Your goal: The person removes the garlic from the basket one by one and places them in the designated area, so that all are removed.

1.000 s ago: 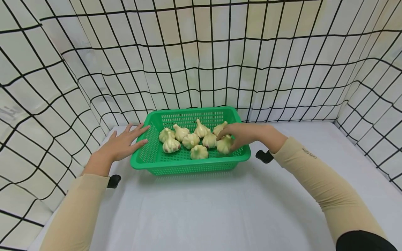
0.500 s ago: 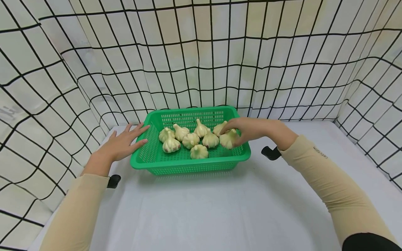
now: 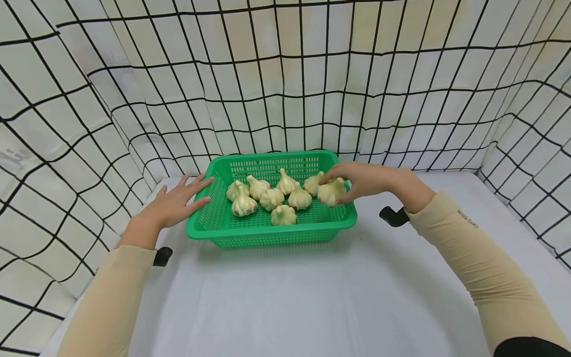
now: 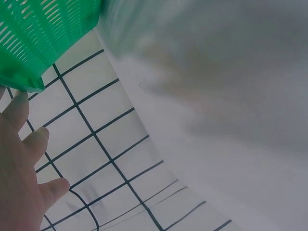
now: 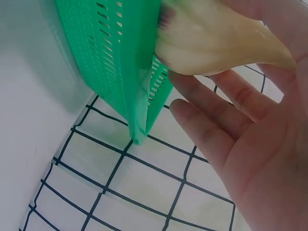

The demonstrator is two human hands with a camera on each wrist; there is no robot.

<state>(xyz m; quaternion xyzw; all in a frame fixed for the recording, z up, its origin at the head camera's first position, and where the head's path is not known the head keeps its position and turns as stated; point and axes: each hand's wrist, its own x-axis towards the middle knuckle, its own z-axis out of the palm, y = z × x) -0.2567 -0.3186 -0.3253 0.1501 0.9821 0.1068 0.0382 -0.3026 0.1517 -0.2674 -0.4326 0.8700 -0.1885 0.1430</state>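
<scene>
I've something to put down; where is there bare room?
Widest: the white surface in front of the green basket, between the sleeves. Another lies beyond the right sleeve, toward the black net. Inside the basket, its front-left corner is bare. Crowded: the basket's middle, where garlic bulbs cluster, and its right end, where the right grip holds one.

The right grip [image 3: 363, 178] holds garlic [image 3: 330, 193] over the basket [image 3: 272, 233].

Blk grid [image 3: 304, 95] bhnd wht tbl [image 3: 276, 297].
</scene>
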